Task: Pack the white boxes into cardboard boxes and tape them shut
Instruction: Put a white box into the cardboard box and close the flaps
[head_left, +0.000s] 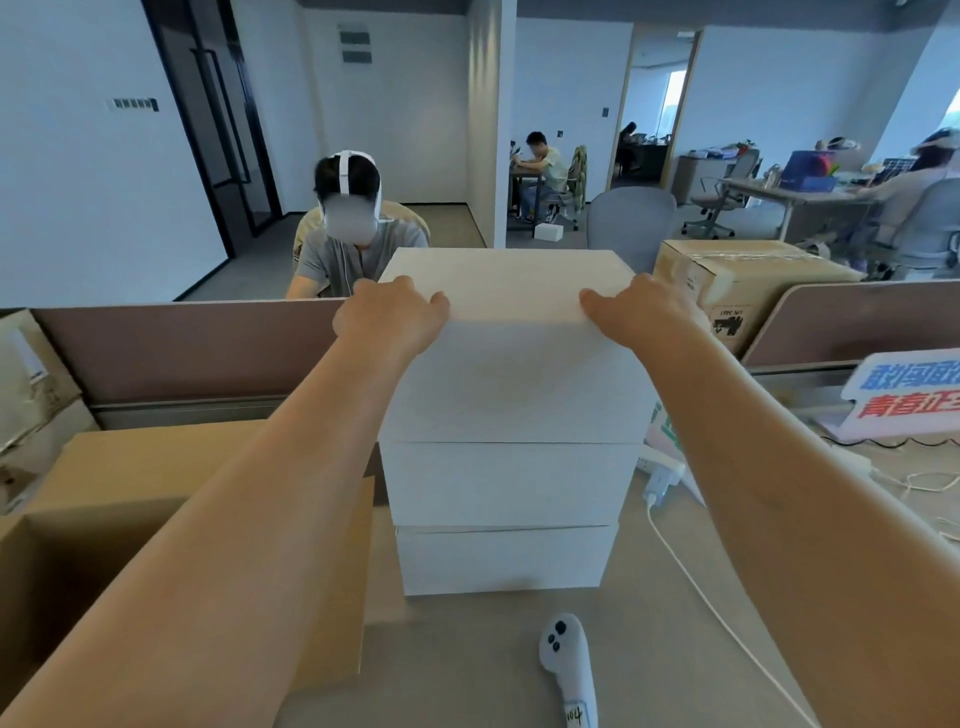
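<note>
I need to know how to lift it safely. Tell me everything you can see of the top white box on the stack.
The top white box is plain, matte and closed, card by the look of it, without visible marks. It sits level on two more white boxes, the tallest of the three. The left hand and the right hand grip its upper corners, fingers over the top.

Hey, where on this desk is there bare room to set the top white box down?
Bare desk lies between the white stack and the controller, and right of the white cable. The open cardboard box crowds the left; plugs and cords crowd the right rear.
</note>
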